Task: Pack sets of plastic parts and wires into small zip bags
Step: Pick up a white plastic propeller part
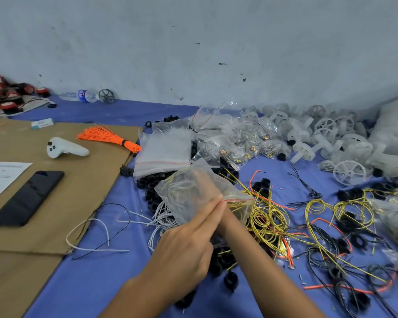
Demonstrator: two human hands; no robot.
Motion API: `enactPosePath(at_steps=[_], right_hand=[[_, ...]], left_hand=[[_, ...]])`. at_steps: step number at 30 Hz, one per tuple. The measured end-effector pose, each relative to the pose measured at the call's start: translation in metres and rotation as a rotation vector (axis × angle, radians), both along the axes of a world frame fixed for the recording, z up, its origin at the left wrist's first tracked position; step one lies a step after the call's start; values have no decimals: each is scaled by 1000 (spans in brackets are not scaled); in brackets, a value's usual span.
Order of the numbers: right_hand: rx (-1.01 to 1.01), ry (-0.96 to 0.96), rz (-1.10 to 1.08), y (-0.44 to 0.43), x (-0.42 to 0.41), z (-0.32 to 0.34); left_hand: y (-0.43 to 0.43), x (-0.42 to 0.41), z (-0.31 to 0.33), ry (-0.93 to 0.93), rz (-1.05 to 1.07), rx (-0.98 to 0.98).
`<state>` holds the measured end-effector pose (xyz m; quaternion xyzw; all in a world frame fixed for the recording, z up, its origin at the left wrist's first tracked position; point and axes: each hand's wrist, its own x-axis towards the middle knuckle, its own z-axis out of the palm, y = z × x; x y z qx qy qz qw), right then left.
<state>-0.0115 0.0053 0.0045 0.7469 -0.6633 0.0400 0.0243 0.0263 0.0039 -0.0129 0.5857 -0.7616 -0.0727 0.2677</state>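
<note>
Pressing the small clear plastic zip bag (170,193) at 12 o'clock, your left hand (184,246) had fingers straight, together; right hand (206,185) unreadable behind film. Judged limp, slippery; red seal was the hold.

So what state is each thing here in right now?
Clear plastic zip bag: mouth open, yellow wires inside.
Right hand: inside that bag, blurred.
Left hand: fingers straight against the bag's mouth.
Black phone: screen dark.
Orange wire bundle: tied with a band.
Clear plastic water bottle: lying on its side.
</note>
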Motion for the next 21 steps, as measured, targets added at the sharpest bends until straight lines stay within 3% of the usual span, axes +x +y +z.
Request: enactPosePath(at_steps=[4,6,7,8,9,13,15,17,19,21], right_hand=[[145,-240,110,-35,-20,-19],[66,-218,285,-53,-52,-32],[163,-387,449,-60,-66,-33],[253,-422,644,-68,-81,-29],[324,-524,694,-77,-104,-20],[179,-781,618,-61,-153,-28],[127,-762,533,-49,-178,-38],[89,-619,461,-49,-208,-50],[161,-441,426,-43,-224,-59],[211,-440,378,-38,-230,-65]], left_hand=[[-3,-4,-1,31,20,-1],[-5,-6,-2,57,24,4],[-6,-7,-2,68,29,4],[-8,-7,-3,80,36,8],[-8,-7,-4,90,43,19],[-10,-7,-6,90,69,31],[-9,-8,-6,77,73,34],[-9,-10,-7,65,65,36],[-8,-13,-8,64,58,47],[-8,-16,-9,65,48,54]])
